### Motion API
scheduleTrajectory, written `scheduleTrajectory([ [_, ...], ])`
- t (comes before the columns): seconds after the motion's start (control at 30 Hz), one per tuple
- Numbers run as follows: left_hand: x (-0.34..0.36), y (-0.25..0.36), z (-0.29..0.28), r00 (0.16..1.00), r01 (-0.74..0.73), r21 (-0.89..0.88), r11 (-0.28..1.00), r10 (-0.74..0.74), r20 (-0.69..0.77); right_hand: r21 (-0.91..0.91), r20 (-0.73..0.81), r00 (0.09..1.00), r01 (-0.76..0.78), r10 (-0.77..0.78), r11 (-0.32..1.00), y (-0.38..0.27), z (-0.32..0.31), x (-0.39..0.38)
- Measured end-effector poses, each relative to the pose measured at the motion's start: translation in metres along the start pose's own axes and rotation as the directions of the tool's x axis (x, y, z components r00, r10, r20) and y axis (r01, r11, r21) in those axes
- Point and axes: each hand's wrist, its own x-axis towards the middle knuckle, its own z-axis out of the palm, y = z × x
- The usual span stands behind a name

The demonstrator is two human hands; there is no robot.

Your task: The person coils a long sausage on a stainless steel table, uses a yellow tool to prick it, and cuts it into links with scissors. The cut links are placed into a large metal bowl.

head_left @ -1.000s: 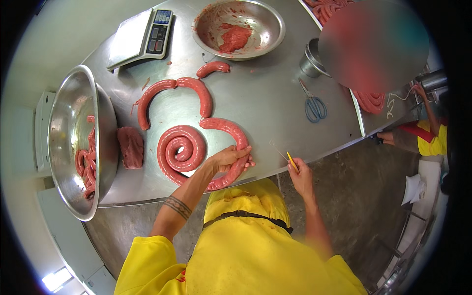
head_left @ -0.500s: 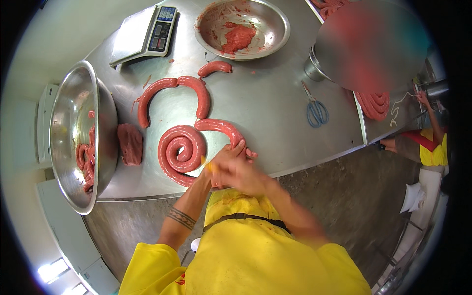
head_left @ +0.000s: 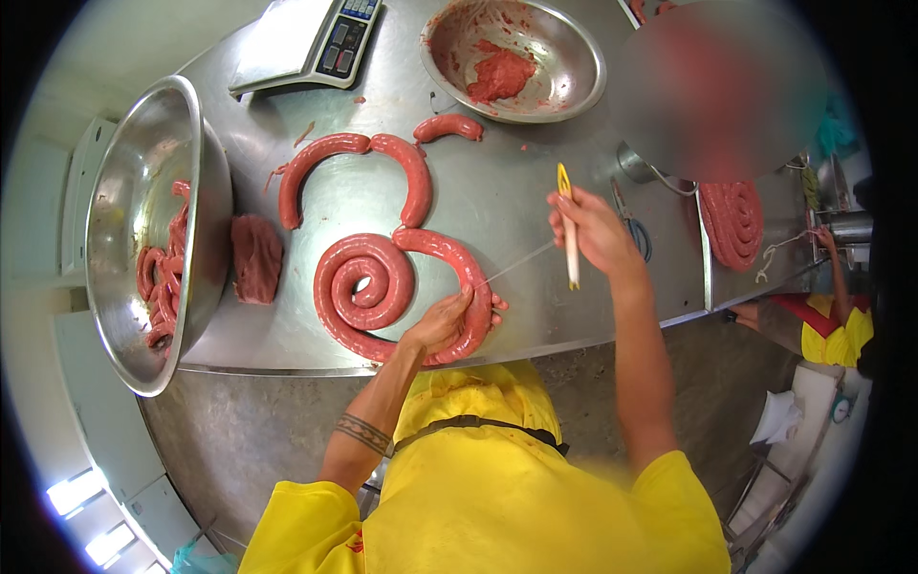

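My left hand [head_left: 443,323] is closed around a long filled sausage [head_left: 448,251] at the table's near edge. That sausage runs on into a coil [head_left: 337,271] left of the hand, and its far end joins several tied-off links [head_left: 409,180] lying in a curve. Up to the right, my right hand [head_left: 595,230] grips a slim yellow twine shuttle [head_left: 572,251] wound with white string. A thin string [head_left: 521,259] stretches straight between the sausage at my left fingers and my right hand.
A large steel bowl [head_left: 215,182] with sausage pieces stands left, beside a dark red meat lump [head_left: 256,258]. Behind are a scale [head_left: 339,48] and a bowl [head_left: 583,96] with ground meat. Scissors [head_left: 635,230] lie right, near more coiled sausage [head_left: 732,225]. A person works far right.
My right hand has pulled away from my left, up and to the right, carrying the twine shuttle and drawing the string out. My left hand stays on the sausage. The view has shifted slightly.
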Motion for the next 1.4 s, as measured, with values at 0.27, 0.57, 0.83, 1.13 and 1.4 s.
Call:
scheduleTrajectory([
  [0.27, 0.009, -0.005, -0.005, 0.998, 0.06, -0.187, 0.981, -0.058, 0.015, 0.099, -0.201, 0.977, -0.055, 0.074, 0.994, 0.074, -0.022, -0.145],
  [0.57, -0.003, 0.002, -0.009, 0.959, 0.095, -0.108, 0.99, -0.12, -0.257, 0.204, 0.13, 0.936, -0.348, 0.327, 0.915, 0.152, -0.029, -0.227],
  [0.83, -0.005, -0.026, -0.005, 0.928, -0.332, -0.28, 0.901, 0.259, -0.266, -0.151, 0.121, 0.639, -0.744, 0.759, 0.651, 0.181, -0.035, -0.204],
  [1.13, -0.007, -0.006, -0.01, 0.759, -0.131, 0.726, 0.675, 0.539, -0.365, 0.275, 0.171, 0.959, -0.265, 0.224, 0.924, 0.147, -0.026, -0.205],
  [1.4, -0.018, 0.014, -0.003, 0.84, -0.416, 0.024, 0.909, 0.394, -0.373, 0.183, -0.152, 0.937, -0.285, 0.313, 0.941, 0.161, -0.046, -0.226],
])
